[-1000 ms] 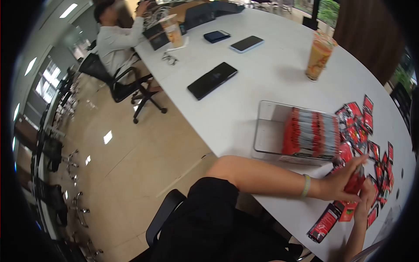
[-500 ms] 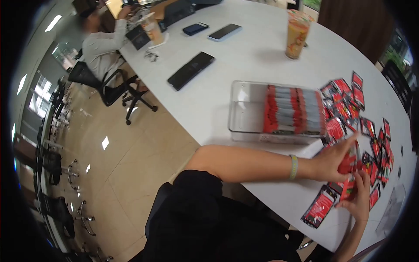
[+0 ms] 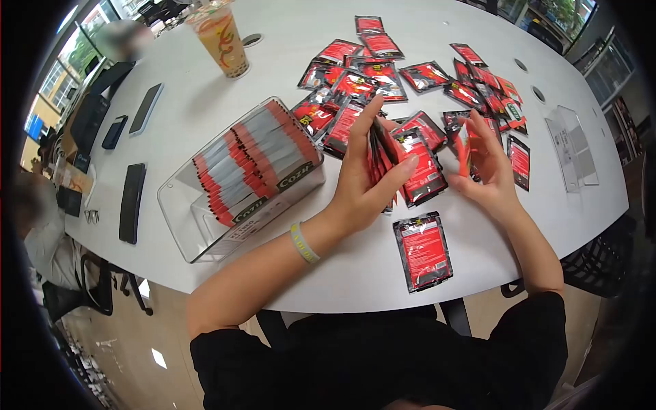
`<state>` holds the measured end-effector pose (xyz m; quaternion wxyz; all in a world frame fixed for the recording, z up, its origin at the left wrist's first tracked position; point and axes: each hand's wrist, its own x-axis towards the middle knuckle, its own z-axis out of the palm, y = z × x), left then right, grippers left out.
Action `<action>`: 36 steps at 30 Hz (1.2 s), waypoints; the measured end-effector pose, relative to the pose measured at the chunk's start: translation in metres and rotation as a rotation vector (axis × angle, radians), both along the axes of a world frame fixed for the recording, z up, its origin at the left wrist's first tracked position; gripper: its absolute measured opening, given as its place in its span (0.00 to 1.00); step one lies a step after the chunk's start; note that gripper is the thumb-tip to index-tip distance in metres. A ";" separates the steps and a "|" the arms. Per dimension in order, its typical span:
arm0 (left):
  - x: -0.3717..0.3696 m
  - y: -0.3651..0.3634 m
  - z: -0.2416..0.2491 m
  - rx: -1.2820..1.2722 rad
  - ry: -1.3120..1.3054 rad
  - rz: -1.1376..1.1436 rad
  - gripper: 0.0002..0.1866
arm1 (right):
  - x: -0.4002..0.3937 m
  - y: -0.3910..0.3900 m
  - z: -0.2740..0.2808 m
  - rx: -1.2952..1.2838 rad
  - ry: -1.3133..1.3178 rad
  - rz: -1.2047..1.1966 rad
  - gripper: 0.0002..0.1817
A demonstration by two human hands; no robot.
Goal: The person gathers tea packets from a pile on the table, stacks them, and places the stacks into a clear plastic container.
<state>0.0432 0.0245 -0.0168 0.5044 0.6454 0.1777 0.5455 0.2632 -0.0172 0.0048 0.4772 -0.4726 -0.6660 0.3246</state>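
My left hand (image 3: 357, 179), with a pale wristband, is closed around a small stack of red and black sachets (image 3: 381, 156) standing on edge. To its right, my right hand (image 3: 493, 179) pinches a thin red-orange packet (image 3: 464, 154), seen nearly edge-on. Between the hands a red sachet with a black border (image 3: 422, 171) lies face up. Another sachet (image 3: 424, 253) rests alone nearer the table's front edge. Beyond both hands spreads a loose pile of similar sachets (image 3: 355, 87).
Left of my hands stands a clear plastic box (image 3: 179, 236) holding a row of red and grey packets (image 3: 256, 160). A bubble tea cup (image 3: 222, 42), phones (image 3: 132, 203) and glasses (image 3: 91, 216) are further left. A clear sign holder (image 3: 572, 147) stands right. A person sits at far left.
The view has swung to the right. My hands, close together on a red packet before, are now apart, with the right hand holding the red-orange packet away from the left.
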 end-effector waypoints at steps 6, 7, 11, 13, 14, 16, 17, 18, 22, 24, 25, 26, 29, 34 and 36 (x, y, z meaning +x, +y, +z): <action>0.010 -0.015 0.020 -0.380 -0.200 -0.214 0.40 | -0.019 -0.014 0.001 -0.052 0.316 0.146 0.36; 0.013 -0.019 0.022 -0.548 -0.290 -0.279 0.40 | -0.026 -0.018 -0.001 -0.108 0.479 0.159 0.32; 0.011 -0.019 0.014 -0.589 -0.231 -0.269 0.38 | -0.029 -0.025 0.001 -0.204 0.602 0.000 0.19; 0.009 -0.016 0.014 -0.602 -0.232 -0.278 0.37 | -0.029 -0.020 0.007 -0.214 0.616 -0.046 0.12; 0.009 -0.015 0.012 -0.593 -0.233 -0.316 0.37 | -0.027 -0.019 0.009 -0.260 0.643 -0.034 0.11; 0.012 -0.016 0.011 -0.585 -0.234 -0.354 0.37 | -0.033 -0.020 0.012 -0.298 0.711 -0.055 0.09; 0.014 -0.020 0.011 -0.562 -0.205 -0.398 0.38 | -0.032 -0.021 0.007 -0.298 0.712 -0.055 0.09; 0.017 -0.023 0.013 -0.539 -0.174 -0.442 0.38 | -0.031 -0.022 -0.002 -0.262 0.524 0.025 0.09; 0.020 -0.032 0.015 -0.638 -0.109 -0.490 0.40 | -0.034 -0.017 -0.007 -0.021 0.054 0.003 0.12; 0.021 -0.034 0.018 -0.700 -0.152 -0.471 0.40 | -0.031 -0.017 -0.006 0.197 -0.170 -0.074 0.18; 0.022 -0.034 0.021 -0.749 -0.196 -0.459 0.39 | -0.030 -0.016 -0.006 0.199 -0.167 -0.068 0.18; 0.023 -0.035 0.021 -0.753 -0.225 -0.481 0.39 | -0.030 -0.015 -0.008 0.344 -0.253 -0.079 0.22; 0.018 -0.035 0.027 -0.894 -0.248 -0.597 0.39 | -0.021 -0.014 -0.008 0.521 -0.359 0.077 0.39; 0.022 -0.043 0.018 -0.761 -0.025 -0.588 0.40 | -0.033 -0.016 0.003 0.718 -0.501 0.219 0.62; 0.022 -0.041 0.014 -0.735 -0.017 -0.658 0.41 | -0.029 -0.019 0.001 0.681 -0.552 0.248 0.67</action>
